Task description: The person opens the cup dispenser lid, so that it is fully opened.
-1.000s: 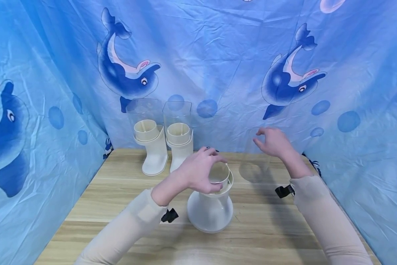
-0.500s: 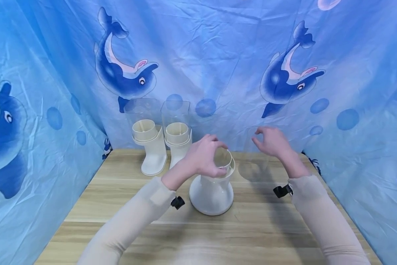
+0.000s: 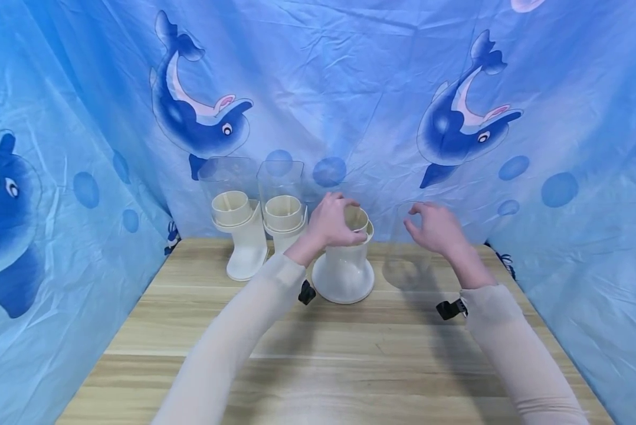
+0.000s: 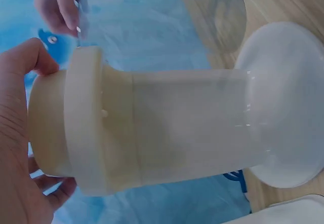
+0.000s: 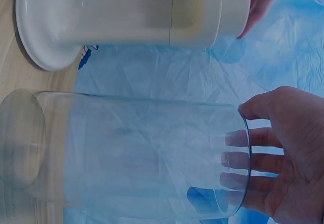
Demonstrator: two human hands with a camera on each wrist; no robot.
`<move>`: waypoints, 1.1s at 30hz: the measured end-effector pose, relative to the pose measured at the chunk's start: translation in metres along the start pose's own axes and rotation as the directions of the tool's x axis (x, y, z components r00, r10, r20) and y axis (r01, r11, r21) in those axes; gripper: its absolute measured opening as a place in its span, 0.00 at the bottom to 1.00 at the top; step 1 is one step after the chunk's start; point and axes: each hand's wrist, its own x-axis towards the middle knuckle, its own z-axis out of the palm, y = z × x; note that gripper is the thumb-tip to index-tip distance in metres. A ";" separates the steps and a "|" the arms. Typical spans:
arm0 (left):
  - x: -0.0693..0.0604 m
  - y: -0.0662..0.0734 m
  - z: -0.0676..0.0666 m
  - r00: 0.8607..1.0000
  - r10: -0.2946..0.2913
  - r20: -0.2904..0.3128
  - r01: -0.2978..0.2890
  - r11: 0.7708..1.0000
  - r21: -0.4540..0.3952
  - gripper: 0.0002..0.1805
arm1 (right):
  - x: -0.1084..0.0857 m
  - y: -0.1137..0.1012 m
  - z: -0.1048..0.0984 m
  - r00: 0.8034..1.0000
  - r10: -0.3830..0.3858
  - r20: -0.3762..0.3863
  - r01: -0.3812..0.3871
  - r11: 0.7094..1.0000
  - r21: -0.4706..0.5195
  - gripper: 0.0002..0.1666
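With thumb and fingers round the cream ring at its top, my left hand (image 3: pixel 333 223) holds a white pedestal stand (image 3: pixel 344 277). The stand is upright, its round flared base at the table. In the left wrist view the stand's body (image 4: pixel 187 127) and its wide collar fill the middle. My right hand (image 3: pixel 436 229) grips the rim of a clear, tall container (image 5: pixel 136 153), thumb on one side and fingers on the other. This container stands upright just right of the stand, hard to see in the head view.
Two similar white stands (image 3: pixel 247 248) with clear panels behind their cups are at the back left of the wooden table (image 3: pixel 350 366). A blue dolphin-print curtain (image 3: pixel 318 106) surrounds the table at the back and sides.
My left hand has shifted the white stand away from me, toward the back of the table and up level with the others. My right hand has stayed at the clear container.
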 end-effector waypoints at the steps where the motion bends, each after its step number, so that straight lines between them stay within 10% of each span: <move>1: 0.003 -0.003 0.002 1.000 -0.001 -0.010 0.000 1.000 -0.005 0.39 | 0.000 0.000 0.000 1.000 0.002 0.000 -0.002 1.000 0.003 0.24; 25: 0.020 -0.012 0.015 0.997 -0.083 -0.003 0.083 0.996 0.012 0.38 | 0.000 -0.001 0.005 1.000 -0.006 -0.012 0.006 1.000 0.025 0.24; 30: 0.007 -0.008 -0.002 0.996 0.009 -0.084 -0.008 1.000 0.011 0.39 | 0.003 0.000 -0.001 0.999 0.000 0.035 -0.002 0.999 0.034 0.24; 33: -0.011 -0.008 -0.024 0.972 0.119 -0.204 -0.128 0.991 -0.033 0.39 | 0.006 0.001 -0.004 0.998 0.007 0.069 -0.008 1.000 0.024 0.25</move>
